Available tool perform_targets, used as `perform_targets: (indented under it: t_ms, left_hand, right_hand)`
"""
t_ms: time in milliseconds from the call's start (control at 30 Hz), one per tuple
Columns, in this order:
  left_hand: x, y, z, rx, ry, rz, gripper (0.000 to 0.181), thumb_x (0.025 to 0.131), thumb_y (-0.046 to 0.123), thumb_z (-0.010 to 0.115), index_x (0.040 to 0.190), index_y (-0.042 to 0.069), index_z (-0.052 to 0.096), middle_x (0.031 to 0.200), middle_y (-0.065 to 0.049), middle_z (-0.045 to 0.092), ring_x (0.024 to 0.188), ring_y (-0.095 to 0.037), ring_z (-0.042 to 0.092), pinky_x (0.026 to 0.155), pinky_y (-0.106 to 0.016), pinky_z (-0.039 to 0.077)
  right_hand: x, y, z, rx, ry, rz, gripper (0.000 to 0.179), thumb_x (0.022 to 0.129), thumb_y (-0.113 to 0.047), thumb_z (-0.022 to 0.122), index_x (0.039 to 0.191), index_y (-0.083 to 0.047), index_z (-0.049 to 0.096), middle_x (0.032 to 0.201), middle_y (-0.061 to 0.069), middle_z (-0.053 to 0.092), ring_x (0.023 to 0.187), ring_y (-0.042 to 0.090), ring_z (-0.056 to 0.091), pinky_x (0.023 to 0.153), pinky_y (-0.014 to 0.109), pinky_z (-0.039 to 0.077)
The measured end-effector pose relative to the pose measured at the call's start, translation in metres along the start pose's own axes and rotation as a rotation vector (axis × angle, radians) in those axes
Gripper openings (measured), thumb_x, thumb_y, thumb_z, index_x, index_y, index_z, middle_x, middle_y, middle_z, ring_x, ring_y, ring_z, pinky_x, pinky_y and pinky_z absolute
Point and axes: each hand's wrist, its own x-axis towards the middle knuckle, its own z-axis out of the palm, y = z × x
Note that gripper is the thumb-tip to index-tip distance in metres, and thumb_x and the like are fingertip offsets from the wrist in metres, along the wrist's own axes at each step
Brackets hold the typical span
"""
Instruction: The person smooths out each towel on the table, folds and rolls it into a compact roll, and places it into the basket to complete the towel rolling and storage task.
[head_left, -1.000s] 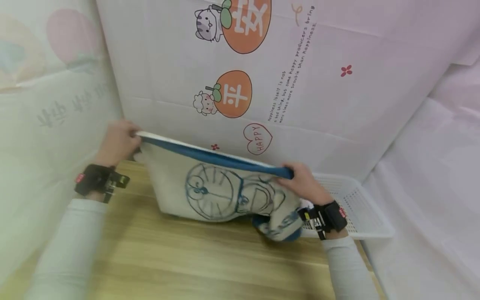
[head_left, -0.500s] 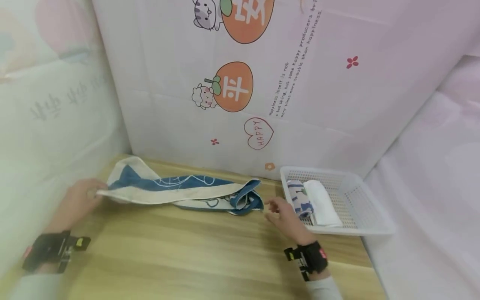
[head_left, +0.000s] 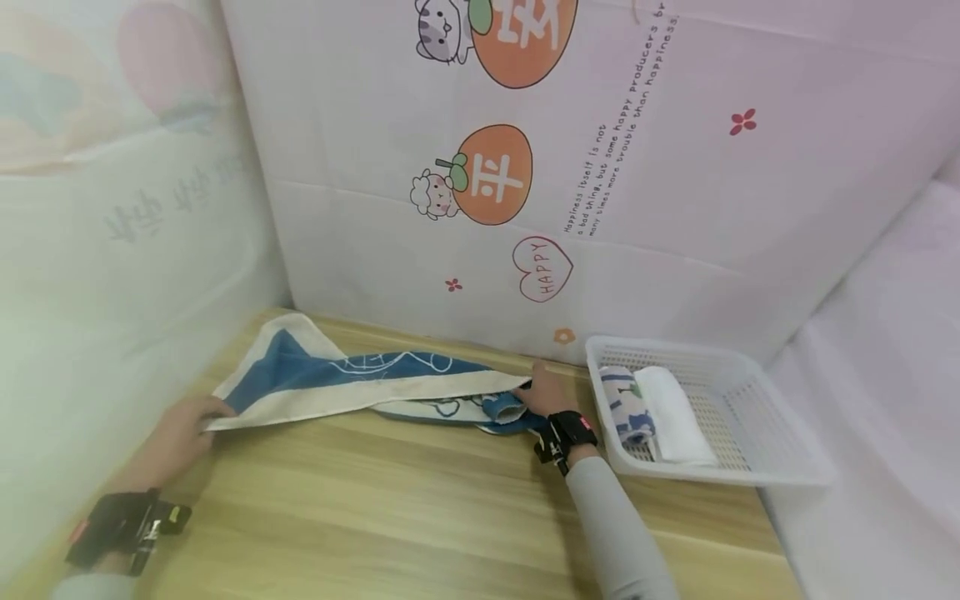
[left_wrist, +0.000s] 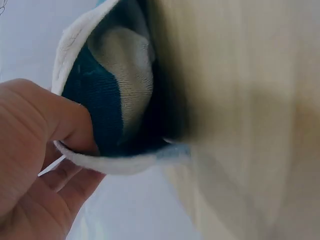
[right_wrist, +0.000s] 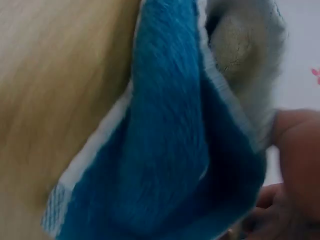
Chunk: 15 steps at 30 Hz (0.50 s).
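A blue and cream towel (head_left: 360, 392) with cartoon line drawings lies loosely folded on the wooden table, stretched sideways in the head view. At its near left corner, my left hand (head_left: 176, 433) pinches the cream edge. In the left wrist view the thumb of the left hand (left_wrist: 45, 145) is inside the towel's fold (left_wrist: 95, 110), with the other fingers below. My right hand (head_left: 547, 392) pinches the towel's right end, above a curled blue part. From the right wrist view, the right hand (right_wrist: 300, 160) holds the cream border, and blue pile (right_wrist: 165, 110) hangs beside it.
To the right stands a white plastic basket (head_left: 795, 425). Inside it, a patterned rolled towel (head_left: 627, 407) lies beside a white rolled towel (head_left: 675, 417). Printed white sheeting (head_left: 360, 242) rises behind the table (head_left: 390, 517) and along both sides.
The towel was held up between both hands, then came down on the table. My right hand, loose beside its right end half a second ago, now grips that end. The left hand keeps its corner.
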Motion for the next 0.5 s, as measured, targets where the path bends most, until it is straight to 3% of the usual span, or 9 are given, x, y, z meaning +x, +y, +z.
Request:
perform_targets:
  t_ms: [67, 133, 200, 267, 367, 433, 500]
  left_hand:
    - [0.006, 0.001, -0.005, -0.009, -0.002, -0.02, 0.043, 0.059, -0.023, 0.062, 0.092, 0.001, 0.072, 0.094, -0.017, 0.072, 0.086, -0.04, 0.065, 0.075, -0.034, 0.051]
    - [0.014, 0.001, -0.012, -0.011, -0.005, -0.053, 0.038, 0.063, -0.022, 0.062, 0.094, -0.002, 0.072, 0.094, -0.021, 0.072, 0.081, -0.035, 0.064, 0.069, -0.033, 0.051]
    - [0.026, -0.002, -0.022, -0.014, -0.008, -0.1, 0.034, 0.069, -0.02, 0.062, 0.097, -0.005, 0.071, 0.095, -0.025, 0.071, 0.077, -0.028, 0.063, 0.065, -0.027, 0.049]
    - [0.041, -0.006, -0.033, -0.022, -0.01, -0.146, 0.03, 0.073, -0.018, 0.062, 0.1, -0.007, 0.07, 0.096, -0.029, 0.07, 0.073, -0.027, 0.062, 0.061, -0.025, 0.047]
    - [0.067, -0.011, -0.053, -0.025, -0.006, -0.208, 0.03, 0.08, -0.015, 0.059, 0.11, -0.011, 0.067, 0.103, -0.036, 0.067, 0.07, -0.027, 0.061, 0.056, -0.023, 0.044]
    - [0.085, -0.012, -0.068, -0.025, 0.034, -0.225, 0.031, 0.082, -0.015, 0.057, 0.112, -0.012, 0.066, 0.105, -0.039, 0.065, 0.065, -0.024, 0.06, 0.052, -0.024, 0.043]
    - [0.102, -0.008, -0.083, -0.012, 0.109, -0.218, 0.031, 0.081, -0.015, 0.056, 0.11, -0.012, 0.067, 0.105, -0.039, 0.066, 0.067, -0.013, 0.057, 0.054, -0.016, 0.04]
  right_hand:
    - [0.0, 0.004, -0.001, 0.017, -0.005, -0.019, 0.043, 0.094, -0.009, 0.069, 0.128, 0.013, 0.057, 0.122, 0.031, 0.063, 0.103, 0.043, 0.064, 0.088, 0.054, 0.053]
    - [0.001, 0.006, -0.007, 0.049, 0.056, -0.077, 0.026, 0.089, 0.003, 0.066, 0.114, 0.011, 0.065, 0.11, 0.028, 0.068, 0.093, 0.04, 0.065, 0.083, 0.052, 0.053]
    - [0.003, 0.005, -0.022, 0.089, 0.109, -0.115, 0.023, 0.084, 0.011, 0.06, 0.106, 0.008, 0.067, 0.102, 0.026, 0.069, 0.089, 0.038, 0.064, 0.081, 0.052, 0.053]
    - [0.006, 0.001, -0.044, 0.094, 0.178, -0.153, 0.025, 0.08, 0.014, 0.058, 0.1, 0.007, 0.069, 0.1, 0.025, 0.07, 0.09, 0.038, 0.065, 0.083, 0.052, 0.054]
    - [0.01, -0.008, -0.086, 0.082, 0.244, -0.17, 0.019, 0.082, 0.013, 0.061, 0.096, 0.005, 0.071, 0.094, 0.022, 0.072, 0.089, 0.037, 0.067, 0.08, 0.051, 0.055]
    - [0.011, -0.015, -0.113, 0.069, 0.293, -0.174, 0.016, 0.085, 0.012, 0.063, 0.094, 0.003, 0.072, 0.093, 0.021, 0.073, 0.087, 0.036, 0.069, 0.079, 0.05, 0.056]
    - [0.008, -0.024, -0.138, 0.057, 0.346, -0.183, 0.016, 0.086, 0.012, 0.063, 0.095, 0.003, 0.072, 0.091, 0.021, 0.073, 0.083, 0.036, 0.068, 0.076, 0.05, 0.055]
